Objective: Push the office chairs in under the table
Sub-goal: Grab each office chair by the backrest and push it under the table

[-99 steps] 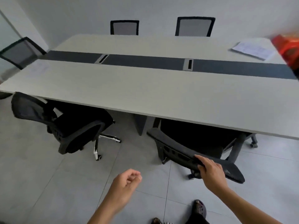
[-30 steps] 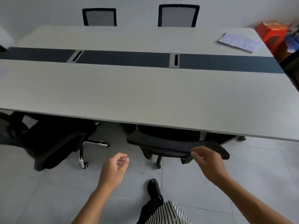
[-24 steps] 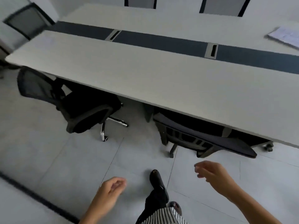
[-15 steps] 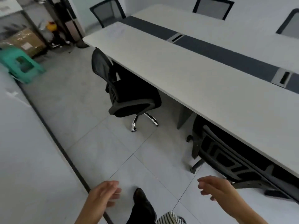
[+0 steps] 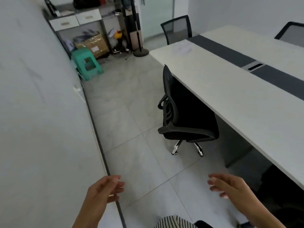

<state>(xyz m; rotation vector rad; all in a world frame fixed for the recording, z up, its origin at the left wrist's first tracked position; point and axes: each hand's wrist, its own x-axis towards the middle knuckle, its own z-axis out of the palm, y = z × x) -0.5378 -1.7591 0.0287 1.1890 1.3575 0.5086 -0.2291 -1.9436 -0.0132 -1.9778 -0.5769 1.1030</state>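
Your left hand (image 5: 105, 190) hangs at about 7 o'clock in the view, fingers loosely curled and holding nothing, over the white wall base and its dark skirting strip (image 5: 97, 139). Your right hand (image 5: 230, 188) hangs at about 5 o'clock, fingers spread and slightly bent, also empty; the two hands are well apart, with pale grey floor tiles (image 5: 131, 112) between them.

The black mesh-backed office chair with a chromed star base (image 5: 184, 116) stands near centre, toward 1 o'clock from your hands. Its seat lies partly beneath the near edge of the long pale wood-grain table with a dark grey centre strip (image 5: 238, 89); its backrest and the rear of its seat stand clear of that edge, out on the open floor. Neither hand touches it.

At 12 to 1 o'clock a second dark mesh chair (image 5: 176, 28) stands at the table's far end, and a third (image 5: 291, 30) shows at 2 o'clock behind the table. At 10 to 11 o'clock a green plastic stool (image 5: 87, 63) sits beside a taped brown cardboard box (image 5: 93, 43), under a grey shelving unit with white drawers (image 5: 77, 20).
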